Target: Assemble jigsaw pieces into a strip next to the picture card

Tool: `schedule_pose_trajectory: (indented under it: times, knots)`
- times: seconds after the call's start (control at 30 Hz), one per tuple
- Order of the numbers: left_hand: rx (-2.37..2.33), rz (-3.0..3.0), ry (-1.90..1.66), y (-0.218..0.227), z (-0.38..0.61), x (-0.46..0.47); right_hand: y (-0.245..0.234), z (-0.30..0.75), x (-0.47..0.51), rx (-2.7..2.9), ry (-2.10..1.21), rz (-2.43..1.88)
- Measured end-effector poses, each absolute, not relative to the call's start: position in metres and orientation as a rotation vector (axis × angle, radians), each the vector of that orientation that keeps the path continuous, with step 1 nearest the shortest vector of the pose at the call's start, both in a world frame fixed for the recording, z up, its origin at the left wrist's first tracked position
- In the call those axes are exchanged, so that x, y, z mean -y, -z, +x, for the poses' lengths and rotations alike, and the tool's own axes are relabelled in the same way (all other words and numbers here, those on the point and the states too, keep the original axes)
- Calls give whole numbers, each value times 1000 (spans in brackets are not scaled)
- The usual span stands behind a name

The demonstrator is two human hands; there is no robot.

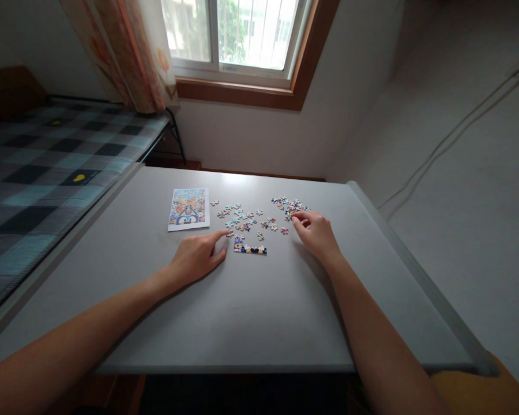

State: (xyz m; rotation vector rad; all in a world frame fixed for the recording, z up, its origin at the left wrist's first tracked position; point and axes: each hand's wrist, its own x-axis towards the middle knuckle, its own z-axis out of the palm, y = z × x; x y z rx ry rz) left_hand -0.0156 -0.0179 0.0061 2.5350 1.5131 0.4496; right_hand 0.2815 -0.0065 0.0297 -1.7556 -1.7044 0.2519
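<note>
My left hand (pixel 200 253) rests on the table with its index finger stretched out to a small jigsaw piece (pixel 229 234) and its thumb apart. Right of that fingertip lies a joined L-shaped strip of puzzle pieces (pixel 254 250), dark blue and tan. My right hand (pixel 315 230) is at the near edge of a heap of jigsaw pieces (pixel 290 204), thumb and index finger pinched together at a puzzle piece (pixel 288 218). Between the hands are scattered loose pieces (pixel 241 214), mostly light blue and multicoloured.
A picture sheet (pixel 189 210) with a blue cartoon character lies left of the pieces on the grey-white table (pixel 225 323). A bed with a checked cover (pixel 69 155) stands to the left. Beyond the table are a window (pixel 251 34) and a curtain (pixel 125 52). A wall is on the right.
</note>
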Motion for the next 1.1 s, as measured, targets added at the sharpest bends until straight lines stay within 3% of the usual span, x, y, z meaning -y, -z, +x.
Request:
schedule_pose_trajectory:
  times: [1.1]
  knots:
    - [-1483, 2515, -454, -9, -15, 19, -30, 281, 7, 1740, -227, -1755]
